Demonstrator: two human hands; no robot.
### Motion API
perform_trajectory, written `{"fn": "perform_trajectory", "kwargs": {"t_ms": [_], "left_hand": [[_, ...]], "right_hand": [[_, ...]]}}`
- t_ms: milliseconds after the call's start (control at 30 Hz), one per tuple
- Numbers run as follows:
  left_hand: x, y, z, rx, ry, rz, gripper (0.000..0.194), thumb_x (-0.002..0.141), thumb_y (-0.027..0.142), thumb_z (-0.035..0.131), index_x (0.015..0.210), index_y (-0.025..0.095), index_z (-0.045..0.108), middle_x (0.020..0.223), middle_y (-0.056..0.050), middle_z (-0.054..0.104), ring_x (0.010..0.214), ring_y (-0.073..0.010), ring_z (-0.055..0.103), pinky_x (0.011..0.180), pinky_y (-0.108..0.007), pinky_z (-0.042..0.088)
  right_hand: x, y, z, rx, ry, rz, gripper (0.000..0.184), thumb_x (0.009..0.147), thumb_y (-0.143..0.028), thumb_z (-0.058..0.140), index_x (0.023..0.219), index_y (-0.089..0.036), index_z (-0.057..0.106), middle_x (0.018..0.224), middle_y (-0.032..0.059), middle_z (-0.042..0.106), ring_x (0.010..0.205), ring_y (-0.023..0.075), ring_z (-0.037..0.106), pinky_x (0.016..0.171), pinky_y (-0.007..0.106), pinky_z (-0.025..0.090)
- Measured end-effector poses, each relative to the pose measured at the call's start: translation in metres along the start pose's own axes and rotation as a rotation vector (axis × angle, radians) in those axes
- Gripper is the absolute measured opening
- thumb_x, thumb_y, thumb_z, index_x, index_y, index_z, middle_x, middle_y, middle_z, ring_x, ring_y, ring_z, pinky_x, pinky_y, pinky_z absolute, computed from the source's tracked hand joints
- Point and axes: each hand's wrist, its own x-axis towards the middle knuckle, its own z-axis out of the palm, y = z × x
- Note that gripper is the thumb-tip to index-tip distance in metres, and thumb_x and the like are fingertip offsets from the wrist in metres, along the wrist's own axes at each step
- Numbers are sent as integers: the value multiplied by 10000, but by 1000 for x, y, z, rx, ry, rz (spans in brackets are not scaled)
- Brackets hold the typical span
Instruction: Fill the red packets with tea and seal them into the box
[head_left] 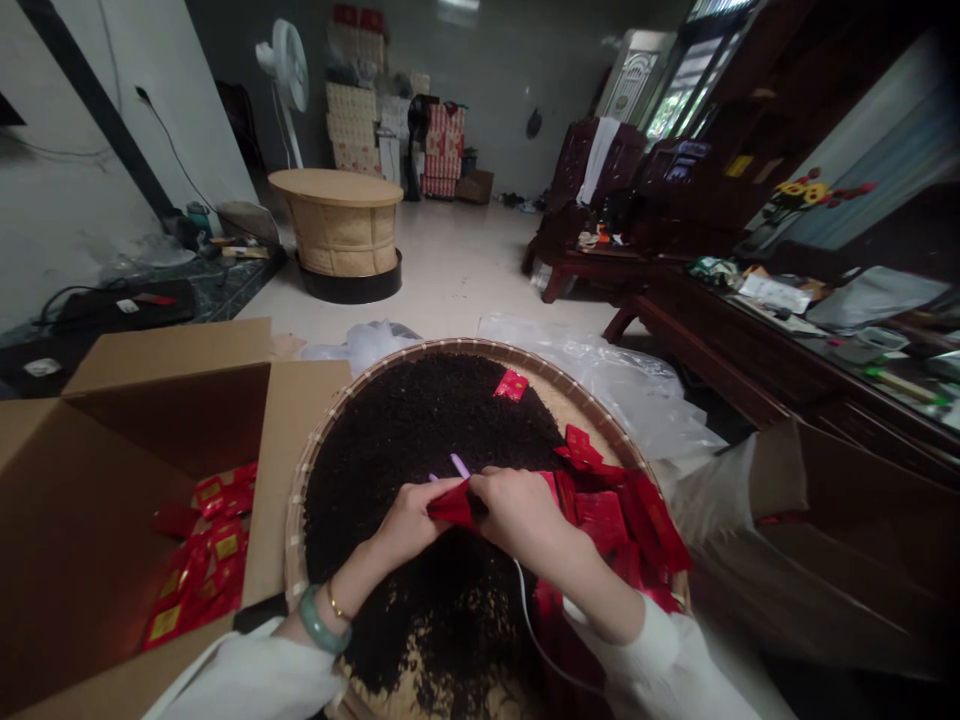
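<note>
My left hand (409, 520), with a green bangle and a gold bracelet at the wrist, grips the left end of a small red packet (452, 503). My right hand (521, 508) has its fingers closed on the packet's other end. Just beyond my fingers a purple piece (459, 465) pokes up; the rest of it is hidden. Beneath both hands lies a round woven tray (301, 490) spread with dark dried leaves (405, 420), like loose tea. Flat red packets (600, 515) are heaped on the tray's right side. A single red packet (511, 385) rests on the leaves at the far side.
Left of the tray, an open cardboard box (304, 420) contains several red packets with gold labels. A white cord (529, 610) runs below my right hand. Clear plastic sheeting (615, 370) lies beyond the tray; a dark wooden table (720, 350) stands to the right.
</note>
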Motion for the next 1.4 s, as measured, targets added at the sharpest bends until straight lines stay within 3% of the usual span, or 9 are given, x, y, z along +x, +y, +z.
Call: {"fn": "perform_trajectory", "kwargs": {"t_ms": [167, 333, 467, 633, 800, 933, 1000, 1233, 1400], "left_hand": [[1, -3, 0, -8, 53, -36, 393, 718, 169, 657, 1110, 183, 679, 1001, -50, 731, 858, -222, 672, 810, -317, 510], [4, -5, 1, -51, 125, -83, 301, 716, 314, 701, 945, 119, 708, 852, -54, 732, 752, -214, 657, 714, -302, 510], [4, -1, 0, -152, 151, -111, 300, 670, 337, 729, 865, 111, 694, 821, -49, 728, 752, -215, 652, 723, -311, 511], [2, 8, -5, -344, 17, -233, 416, 596, 332, 789, 913, 95, 663, 866, -83, 734, 773, -227, 675, 740, -330, 529], [0, 14, -8, -620, -206, -354, 496, 568, 330, 823, 951, 89, 618, 845, -114, 733, 641, -204, 691, 590, -287, 545], [1, 13, -6, -695, -175, -374, 534, 581, 316, 826, 1001, 86, 589, 845, -134, 733, 587, -180, 685, 524, -247, 530], [1, 12, -5, -704, -179, -391, 523, 595, 327, 819, 998, 79, 596, 841, -145, 734, 609, -189, 692, 542, -256, 537], [3, 8, -4, -560, -59, -372, 399, 630, 339, 773, 906, 64, 683, 837, -142, 741, 692, -209, 697, 614, -281, 537], [4, 3, -1, -390, -36, -295, 280, 645, 284, 728, 835, 78, 721, 719, -91, 740, 629, -182, 666, 614, -269, 506]], "right_hand": [[0, 12, -11, 76, 48, 49, 94, 800, -217, 609, 846, -209, 690, 774, 74, 729, 716, 244, 692, 561, 262, 418], [2, 40, -16, 213, 300, 87, 159, 794, -124, 582, 903, -195, 672, 829, 63, 720, 742, 217, 683, 625, 278, 474], [-4, 44, -13, 348, 445, -148, 297, 807, -204, 634, 1104, -197, 617, 1105, 102, 654, 956, 226, 635, 783, 345, 521], [-1, 28, -5, 415, 312, -405, 258, 811, -193, 657, 1069, -180, 648, 956, 91, 686, 874, 207, 616, 757, 333, 526], [17, 40, 7, 875, 326, -246, 99, 814, -242, 632, 811, -191, 716, 745, 28, 701, 627, 138, 638, 579, 239, 517], [25, 60, 14, 1154, 503, 70, 204, 762, -346, 644, 859, -180, 714, 680, 18, 692, 501, 129, 601, 484, 250, 514], [25, 65, 15, 1167, 536, 115, 219, 750, -351, 643, 859, -175, 713, 658, 18, 683, 498, 132, 592, 476, 252, 510], [16, 56, 5, 820, 448, -146, 240, 726, -329, 711, 928, -202, 719, 805, 52, 690, 733, 181, 595, 661, 305, 502], [14, 54, 2, 853, 134, -153, 128, 816, -245, 614, 821, -158, 707, 704, 18, 670, 596, 132, 573, 556, 235, 454]]}}
